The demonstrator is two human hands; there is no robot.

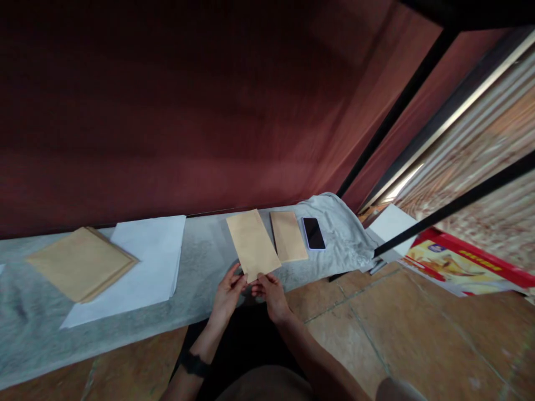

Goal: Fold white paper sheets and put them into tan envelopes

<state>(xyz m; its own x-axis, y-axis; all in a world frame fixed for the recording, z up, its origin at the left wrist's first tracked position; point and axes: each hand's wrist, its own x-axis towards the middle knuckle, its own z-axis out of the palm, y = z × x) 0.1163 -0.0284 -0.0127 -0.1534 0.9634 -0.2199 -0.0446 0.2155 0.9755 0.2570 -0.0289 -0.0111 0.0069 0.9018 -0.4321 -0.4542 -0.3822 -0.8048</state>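
A tan paper envelope [253,242] is pinched along its near edge by both hands, slightly tilted over the cloth-covered bench. My left hand [229,287] grips the near left corner, fingers closed. My right hand [268,289] holds the same edge a little to the right, thumb on top. Just right of the held envelope lies a stack of similar tan envelopes [290,236]. Beyond that stack a phone [314,233] with a dark screen rests flat on the cloth.
The narrow bench wears a grey cloth [204,262]. At the left, more brown envelopes [81,264] lie on white paper sheets [156,267]. A dark red panel [167,139] rises behind. Black metal bars [401,106] and a red-yellow box [463,264] are at the right.
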